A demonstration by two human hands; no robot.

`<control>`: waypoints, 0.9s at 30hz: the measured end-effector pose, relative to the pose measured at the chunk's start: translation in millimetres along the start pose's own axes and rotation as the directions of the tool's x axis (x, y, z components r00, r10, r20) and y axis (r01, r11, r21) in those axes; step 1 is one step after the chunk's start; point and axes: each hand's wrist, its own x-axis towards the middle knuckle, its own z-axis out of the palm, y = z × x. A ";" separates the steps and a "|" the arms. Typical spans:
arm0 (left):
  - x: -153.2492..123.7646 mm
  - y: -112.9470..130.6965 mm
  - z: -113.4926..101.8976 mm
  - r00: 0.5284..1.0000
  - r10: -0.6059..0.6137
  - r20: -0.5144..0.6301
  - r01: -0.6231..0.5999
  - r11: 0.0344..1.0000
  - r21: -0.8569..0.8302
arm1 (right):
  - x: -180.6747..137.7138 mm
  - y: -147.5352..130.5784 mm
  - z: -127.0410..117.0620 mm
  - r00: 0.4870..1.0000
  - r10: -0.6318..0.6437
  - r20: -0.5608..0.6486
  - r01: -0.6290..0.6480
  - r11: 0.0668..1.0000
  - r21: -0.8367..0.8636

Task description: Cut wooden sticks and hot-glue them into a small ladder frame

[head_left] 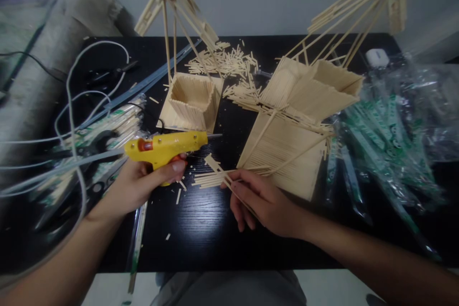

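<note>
My left hand [150, 179] is wrapped around the handle of a yellow hot glue gun [165, 147], whose metal nozzle points right. Between the thumb and fingers of my right hand [254, 196] are thin wooden sticks [223, 174], with a short flat piece at their far tip. More loose sticks [206, 180] lie on the table just beyond those fingers. Right of them rests a flat panel of joined sticks [287, 150]. Behind the glue gun stands a small open stick box [193, 100] on a square base.
Cut stick pieces [229, 61] are heaped at the back of the black table [201, 234]. Tall stick frames [358, 14] rise behind. A white cable [73, 119], scissors [103, 141] and packaged sticks [122, 124] lie left; green-printed plastic wrappers [390, 138] cover the right.
</note>
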 end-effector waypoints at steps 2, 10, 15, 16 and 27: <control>-1.7 0.4 -2.1 0.997 0.047 0.056 -0.049 0.998 0.036 | -0.1 0.2 -0.2 1.000 -0.009 -0.018 0.009 1.000 0.013; 0.8 4.6 -0.8 0.975 0.144 0.169 -0.167 0.977 0.132 | -1.4 -4.7 0.7 0.998 0.037 -0.044 -0.035 0.998 0.045; -0.4 5.2 -1.6 0.976 0.149 0.159 -0.167 0.980 0.109 | -1.4 -5.5 2.6 0.996 0.076 -0.044 -0.073 0.995 0.065; -0.7 5.3 -2.2 0.973 0.158 0.169 -0.176 0.980 0.097 | -1.4 -5.4 2.8 0.996 0.080 -0.043 -0.077 0.995 0.069; -0.8 -0.4 0.9 0.967 0.247 0.064 -0.243 0.967 -0.073 | -1.4 -5.1 1.2 0.993 0.115 0.009 -0.115 0.989 0.097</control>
